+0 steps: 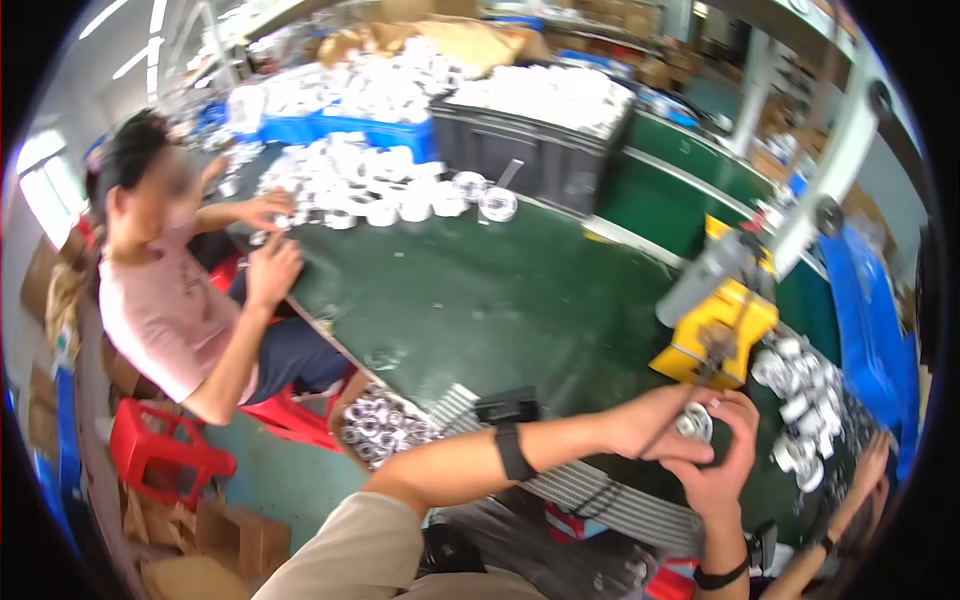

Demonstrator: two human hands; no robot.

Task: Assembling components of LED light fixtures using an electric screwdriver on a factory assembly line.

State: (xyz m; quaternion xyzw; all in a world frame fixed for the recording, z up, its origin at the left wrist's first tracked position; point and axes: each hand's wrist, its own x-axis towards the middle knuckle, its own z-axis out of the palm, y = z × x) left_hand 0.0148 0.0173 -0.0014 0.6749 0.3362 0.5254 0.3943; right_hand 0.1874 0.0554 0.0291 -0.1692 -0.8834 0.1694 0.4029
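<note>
Under the head of a yellow bench machine (712, 335), my two hands meet around a small round white part with a metallic-looking centre (693, 422). My left hand (655, 418) comes in from the left, its fingers closed at the part's near side. From below, my right hand (730, 455) curls its thumb and fingers around the other side. A thin dark rod or lever slants down from the machine across my left hand. Fingers hide much of the part.
Loose white round parts (805, 405) lie right of the machine; a larger pile (350, 180) lies at the far left. A grey crate (520, 150) stands behind. A co-worker in pink (165, 300) sits left; another person's hands (868, 475) reach in at right. A box of parts (385, 425) adjoins the table.
</note>
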